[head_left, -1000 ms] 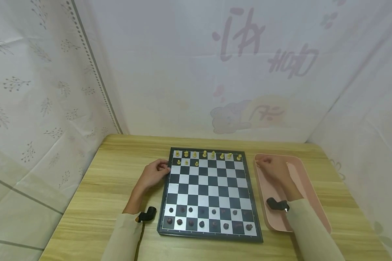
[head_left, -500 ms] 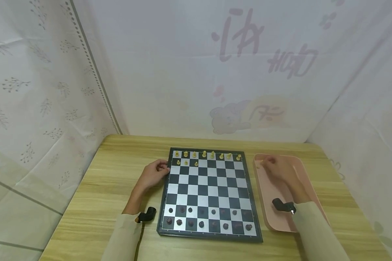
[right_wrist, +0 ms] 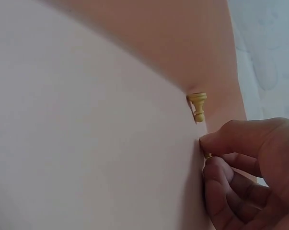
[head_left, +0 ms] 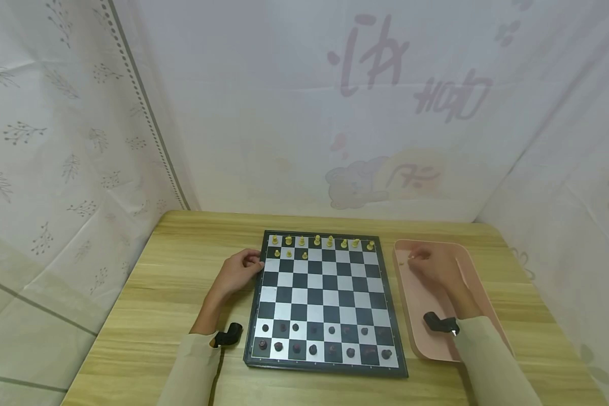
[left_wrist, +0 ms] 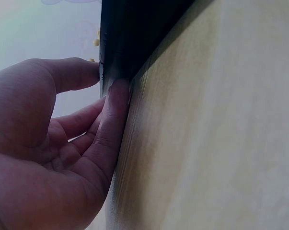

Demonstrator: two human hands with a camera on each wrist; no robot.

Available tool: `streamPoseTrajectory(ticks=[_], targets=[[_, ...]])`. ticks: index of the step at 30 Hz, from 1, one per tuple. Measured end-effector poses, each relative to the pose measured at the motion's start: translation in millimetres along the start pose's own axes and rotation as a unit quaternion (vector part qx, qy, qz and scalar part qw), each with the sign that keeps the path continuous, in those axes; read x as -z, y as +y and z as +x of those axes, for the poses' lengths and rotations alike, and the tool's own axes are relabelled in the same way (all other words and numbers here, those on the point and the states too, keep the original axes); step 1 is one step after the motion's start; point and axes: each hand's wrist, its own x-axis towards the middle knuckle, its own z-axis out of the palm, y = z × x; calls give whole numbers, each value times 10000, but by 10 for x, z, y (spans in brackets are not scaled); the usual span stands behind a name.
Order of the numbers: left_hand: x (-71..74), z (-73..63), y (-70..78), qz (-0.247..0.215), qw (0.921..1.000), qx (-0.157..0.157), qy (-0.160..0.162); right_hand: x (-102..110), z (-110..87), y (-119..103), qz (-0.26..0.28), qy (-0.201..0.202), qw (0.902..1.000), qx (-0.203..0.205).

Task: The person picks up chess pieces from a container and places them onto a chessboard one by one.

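My right hand [head_left: 436, 269] is inside the pink tray [head_left: 405, 316], pinching a small yellow chess pawn [right_wrist: 208, 155] between thumb and fingertips; most of that pawn is hidden. Another yellow pawn [right_wrist: 198, 106] lies by the tray wall, just beyond the thumb in the right wrist view. At the left edge of the chessboard [head_left: 316, 280], my left hand [head_left: 237, 269] grips the rim, thumb at the top edge and index finger against the side [left_wrist: 118, 91]. Yellow chess pieces [head_left: 317, 241] fill the far row, with three yellow pawns [head_left: 289, 254] in front of them.
Dark chess pieces [head_left: 313, 349] stand in two rows on the board's near side. Board and tray sit side by side on a wooden table [head_left: 182, 270], a narrow gap between them. A printed white curtain [head_left: 264, 113] hangs behind the table's far edge.
My right hand has moved slightly right and toward me from the tray's far left corner, uncovering the loose pawn there. The left hand and the board have stayed in place.
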Motion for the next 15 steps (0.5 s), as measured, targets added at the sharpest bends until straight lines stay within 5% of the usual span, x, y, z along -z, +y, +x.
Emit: streamPoseTrajectory(ticks=[15], targets=[[-4,5,-4,-36,10000,-27,1,2,13,-11,325,-95,9993,-170]])
